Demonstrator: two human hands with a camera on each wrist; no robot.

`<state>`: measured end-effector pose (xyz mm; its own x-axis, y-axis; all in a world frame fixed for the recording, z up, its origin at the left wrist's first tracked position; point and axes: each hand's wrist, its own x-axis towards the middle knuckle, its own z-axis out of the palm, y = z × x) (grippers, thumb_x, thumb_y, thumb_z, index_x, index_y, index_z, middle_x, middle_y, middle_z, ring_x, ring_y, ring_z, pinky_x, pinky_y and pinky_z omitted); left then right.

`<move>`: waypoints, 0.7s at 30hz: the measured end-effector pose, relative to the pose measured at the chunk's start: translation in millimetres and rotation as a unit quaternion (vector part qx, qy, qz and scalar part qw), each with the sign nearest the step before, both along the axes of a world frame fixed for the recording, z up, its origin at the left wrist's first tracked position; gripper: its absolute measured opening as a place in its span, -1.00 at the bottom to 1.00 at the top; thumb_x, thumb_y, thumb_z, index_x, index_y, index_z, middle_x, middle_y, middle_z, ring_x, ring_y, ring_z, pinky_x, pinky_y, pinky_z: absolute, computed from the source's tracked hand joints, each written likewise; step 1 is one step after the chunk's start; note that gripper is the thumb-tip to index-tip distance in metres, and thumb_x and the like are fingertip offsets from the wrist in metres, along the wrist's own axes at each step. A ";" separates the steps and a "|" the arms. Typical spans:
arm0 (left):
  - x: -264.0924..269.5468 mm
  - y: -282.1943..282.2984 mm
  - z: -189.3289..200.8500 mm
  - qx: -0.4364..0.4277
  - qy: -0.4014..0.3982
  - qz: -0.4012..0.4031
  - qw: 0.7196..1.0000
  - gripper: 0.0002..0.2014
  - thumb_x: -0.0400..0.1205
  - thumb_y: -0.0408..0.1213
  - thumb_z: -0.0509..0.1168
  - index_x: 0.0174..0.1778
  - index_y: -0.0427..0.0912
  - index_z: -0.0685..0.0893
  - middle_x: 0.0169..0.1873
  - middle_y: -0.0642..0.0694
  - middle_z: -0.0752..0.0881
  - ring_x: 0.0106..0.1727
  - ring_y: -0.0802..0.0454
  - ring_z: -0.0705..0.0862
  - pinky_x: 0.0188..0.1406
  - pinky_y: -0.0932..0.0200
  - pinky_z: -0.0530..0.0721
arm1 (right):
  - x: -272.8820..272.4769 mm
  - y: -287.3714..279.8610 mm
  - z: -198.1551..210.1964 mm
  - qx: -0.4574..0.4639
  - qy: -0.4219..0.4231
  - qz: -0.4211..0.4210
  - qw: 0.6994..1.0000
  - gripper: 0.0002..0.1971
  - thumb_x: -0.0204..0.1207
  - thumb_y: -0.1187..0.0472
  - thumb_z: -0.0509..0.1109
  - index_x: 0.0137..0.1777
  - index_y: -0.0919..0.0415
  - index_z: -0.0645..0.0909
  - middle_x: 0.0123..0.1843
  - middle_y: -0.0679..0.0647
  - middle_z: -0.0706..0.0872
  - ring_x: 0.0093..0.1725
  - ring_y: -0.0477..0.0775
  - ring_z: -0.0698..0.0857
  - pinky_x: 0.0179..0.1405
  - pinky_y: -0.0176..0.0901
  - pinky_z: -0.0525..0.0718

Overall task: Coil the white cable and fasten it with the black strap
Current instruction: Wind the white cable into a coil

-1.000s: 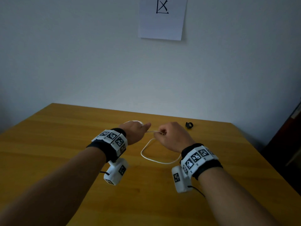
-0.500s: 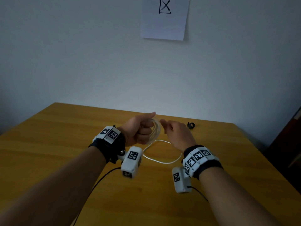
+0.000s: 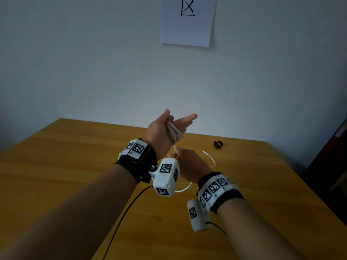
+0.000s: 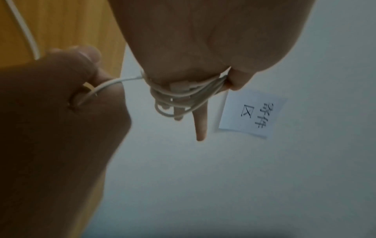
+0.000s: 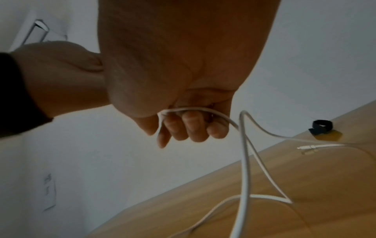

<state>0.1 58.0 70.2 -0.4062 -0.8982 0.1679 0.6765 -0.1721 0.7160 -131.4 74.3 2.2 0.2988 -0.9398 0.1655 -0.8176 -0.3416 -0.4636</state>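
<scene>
Head view: the left hand (image 3: 165, 130) is raised above the table (image 3: 75, 166), its fingers straight with the white cable (image 3: 175, 132) wound round them and the thumb pinning the turns. Below it, the right hand (image 3: 189, 166) curls round the loose run. The black strap (image 3: 218, 144) lies near the far edge, apart from both hands. Only the right wrist view shows the free plug (image 5: 307, 147) resting on the table.
</scene>
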 end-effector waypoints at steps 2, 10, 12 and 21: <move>-0.6 -4.0 -4.3 -0.032 -0.107 0.063 0.992 -0.63 0.82 -0.01 -0.03 -0.24 -0.14 0.33 0.26 -0.37 0.75 0.44 -0.07 0.61 0.53 0.03 0.28 | 2.0 2.3 4.4 -0.014 0.028 0.017 0.999 -0.72 0.72 -0.08 0.16 -0.16 0.04 0.48 -0.06 0.16 0.78 -0.06 0.23 0.72 0.01 0.18 0.71; 5.7 -5.0 -25.1 -0.217 -0.577 0.212 0.758 -0.59 0.82 0.00 -0.01 -0.15 -0.11 0.62 0.02 -0.03 0.84 -0.11 0.07 0.64 0.06 0.13 0.43 | -8.6 8.4 19.7 -0.030 0.047 0.001 0.998 -0.74 0.67 -0.08 0.29 -0.05 -0.01 0.78 -0.13 0.09 0.84 -0.16 0.14 0.79 -0.16 0.01 0.74; 10.3 -4.6 -29.3 -0.253 -0.646 0.201 0.692 -0.63 0.81 0.00 -0.02 -0.20 -0.09 0.48 -0.06 -0.07 0.81 -0.02 -0.10 0.70 -0.03 0.06 0.51 | -10.9 10.1 23.4 -0.026 0.058 -0.002 0.998 -0.74 0.65 -0.07 0.32 -0.01 0.03 0.78 -0.20 0.07 0.80 -0.21 0.13 0.77 -0.26 -0.06 0.69; 35.9 -6.6 -51.1 -0.264 -0.817 0.148 0.491 -0.36 0.72 0.28 -0.23 -0.19 -0.17 0.51 -0.18 -0.16 0.71 -0.16 -0.14 0.68 -0.07 -0.05 0.61 | -32.9 12.7 36.3 -0.060 0.080 -0.032 0.994 -0.74 0.58 -0.14 0.42 -0.22 -0.02 0.74 -0.51 -0.10 0.66 -0.47 0.03 0.67 -0.49 -0.24 0.47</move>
<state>35.9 51.4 19.1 -0.2508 -0.9651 0.0759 -0.9357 0.2618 0.2366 -164.3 87.0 38.5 0.2701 -0.9342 0.2330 -0.8995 -0.3312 -0.2851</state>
